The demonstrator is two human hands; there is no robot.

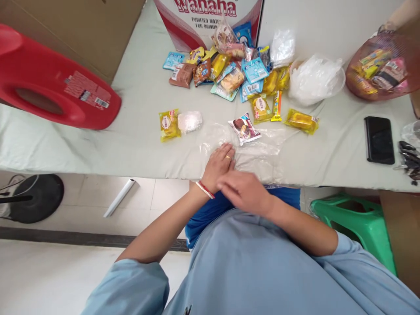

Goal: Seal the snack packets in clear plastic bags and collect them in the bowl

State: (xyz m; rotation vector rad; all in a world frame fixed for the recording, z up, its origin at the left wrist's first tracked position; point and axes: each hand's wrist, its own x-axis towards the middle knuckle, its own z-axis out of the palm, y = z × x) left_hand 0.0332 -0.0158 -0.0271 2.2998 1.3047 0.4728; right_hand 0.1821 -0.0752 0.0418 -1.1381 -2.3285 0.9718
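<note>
My left hand (220,162) lies palm down on a clear plastic bag (259,151) at the table's near edge, fingers together and flat, a ring on one finger and a red-and-white bracelet at the wrist. My right hand (244,189) crosses just below it, fingers stretched toward the left wrist, blurred, holding nothing that I can see. A brown-and-white snack packet (245,128) lies on the clear bag just beyond my left hand. A yellow snack packet (168,124) and a small white bag (190,121) lie to the left.
A heap of snack packets (229,72) lies by a Wahaha box (210,19). White plastic bags (311,78), a filled pink bag (380,72), a black phone (379,140), keys (408,157) sit right. A red jug (49,83) lies left; a green stool (357,221) stands below.
</note>
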